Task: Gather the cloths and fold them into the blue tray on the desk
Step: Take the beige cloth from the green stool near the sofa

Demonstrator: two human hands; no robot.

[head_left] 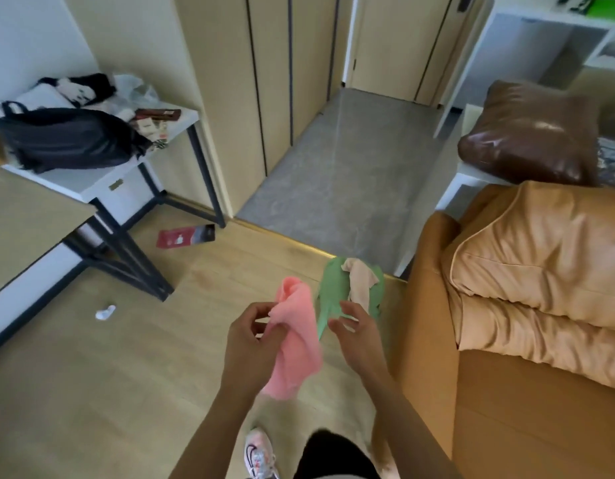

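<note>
My left hand (252,344) grips a pink cloth (297,344) that hangs down in front of me. My right hand (359,335) pinches the lower edge of a green cloth (332,288), and a beige cloth (359,278) lies bunched on top of the green one. Both hands are held over the wooden floor beside the sofa. The blue tray is not in view.
An orange sofa (524,305) with cushions fills the right. A wooden desk corner (29,216) and a white side table (102,174) with a black bag stand on the left. A red packet (185,236) and a small white scrap (105,312) lie on the floor.
</note>
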